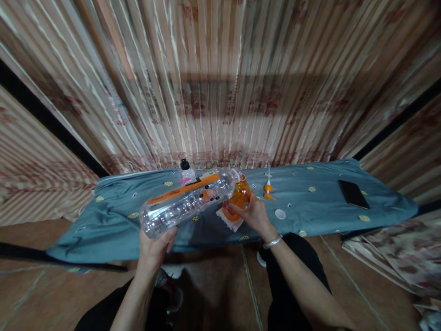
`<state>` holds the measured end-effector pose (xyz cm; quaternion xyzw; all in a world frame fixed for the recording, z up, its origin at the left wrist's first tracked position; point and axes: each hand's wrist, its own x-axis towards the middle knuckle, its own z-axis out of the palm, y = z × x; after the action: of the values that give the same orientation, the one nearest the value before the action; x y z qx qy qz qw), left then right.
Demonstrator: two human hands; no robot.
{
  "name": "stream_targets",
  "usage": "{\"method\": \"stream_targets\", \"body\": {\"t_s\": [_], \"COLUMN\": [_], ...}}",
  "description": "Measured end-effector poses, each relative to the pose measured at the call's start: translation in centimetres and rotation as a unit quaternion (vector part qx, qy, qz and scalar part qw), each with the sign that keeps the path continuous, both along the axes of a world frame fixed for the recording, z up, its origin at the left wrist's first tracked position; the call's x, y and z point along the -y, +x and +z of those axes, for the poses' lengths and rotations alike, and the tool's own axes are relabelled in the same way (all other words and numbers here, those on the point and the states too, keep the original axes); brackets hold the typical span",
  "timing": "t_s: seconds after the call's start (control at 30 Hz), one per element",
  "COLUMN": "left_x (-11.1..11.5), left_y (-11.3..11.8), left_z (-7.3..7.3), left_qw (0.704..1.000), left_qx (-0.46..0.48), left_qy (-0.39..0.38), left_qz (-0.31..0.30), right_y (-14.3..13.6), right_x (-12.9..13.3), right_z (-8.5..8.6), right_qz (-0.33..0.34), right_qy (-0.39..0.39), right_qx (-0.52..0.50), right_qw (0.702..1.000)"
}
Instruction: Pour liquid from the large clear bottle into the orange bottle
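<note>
My left hand [154, 248] is wrapped round the base of a large clear plastic bottle [182, 202] with an orange and grey label. The bottle is tilted to the right, its mouth at the opening of a small orange bottle [239, 196]. Whether liquid runs between them I cannot tell. My right hand [255, 214] grips the orange bottle from its right side. Under that bottle lies a white tissue [230, 222]. Right of it an orange and white pump top [268, 187] rests on the cloth, with a round white cap [280, 214] nearer me.
A blue-green patterned cloth [320, 207] covers the long low table. Behind the big bottle stands a small bottle with a black top [186, 170]. A dark phone [353, 194] lies at the right. Striped curtains [213, 92] hang behind, and dark bars slant at both sides.
</note>
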<state>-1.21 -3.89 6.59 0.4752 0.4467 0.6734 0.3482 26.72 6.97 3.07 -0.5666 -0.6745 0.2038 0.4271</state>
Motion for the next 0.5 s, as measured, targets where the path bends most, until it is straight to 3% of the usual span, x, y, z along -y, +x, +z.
{"method": "stream_targets", "body": {"t_s": [0.23, 0.5], "left_x": [0.8, 1.4], "left_y": [-0.3, 1.0], "left_z": [0.0, 0.7], "left_qw": [1.000, 0.999], "left_qx": [0.005, 0.025], "left_qy": [-0.027, -0.011], "left_qz": [0.008, 0.033], "right_y": [0.0, -0.1], "right_x": [0.3, 0.6], "right_z": [-0.1, 0.3], "right_qz": [-0.009, -0.010], "right_qy": [-0.005, -0.019], "right_qx": [0.003, -0.004], "right_qw": [1.000, 1.000]}}
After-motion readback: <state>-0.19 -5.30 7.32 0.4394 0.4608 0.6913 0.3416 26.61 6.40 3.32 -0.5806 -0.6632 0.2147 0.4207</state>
